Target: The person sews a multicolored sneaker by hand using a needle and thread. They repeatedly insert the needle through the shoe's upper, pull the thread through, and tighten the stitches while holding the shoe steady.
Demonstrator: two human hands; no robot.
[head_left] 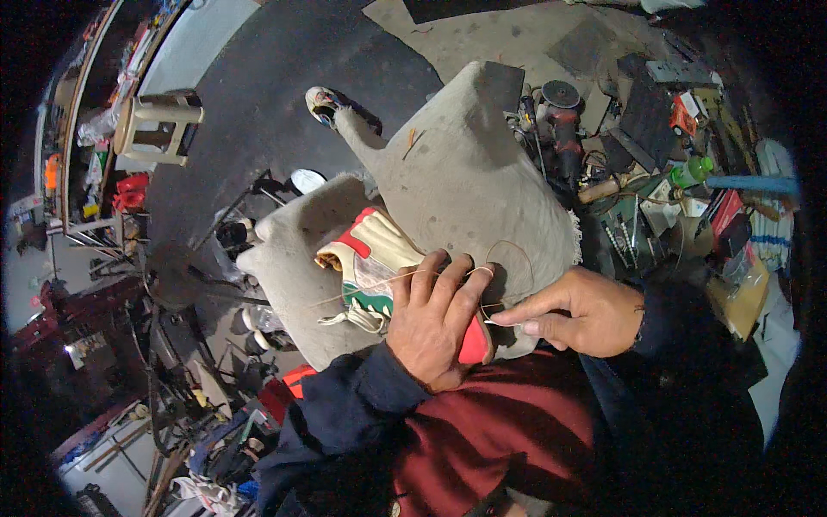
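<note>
A shoe [373,246] in cream, red, green and grey lies across my lap on a pale cloth [469,172], its white lace [357,317] hanging loose on the near side. My left hand [435,319] is closed over the front part of the shoe, whose red toe [474,340] shows beside the fingers. A thin thread [517,246] runs over my left fingers and loops onto the cloth. At the sole edge by the toe is my right hand [581,314], index finger and thumb brought together. What they pinch is too small to make out.
An angle grinder [564,129] lies to the right among scattered tools, near a green bottle [689,172]. A cream stool [159,129] stands at the far left beside shelves. Metal stands and clutter fill the left side. Another shoe [323,105], worn on a foot, shows beyond the cloth.
</note>
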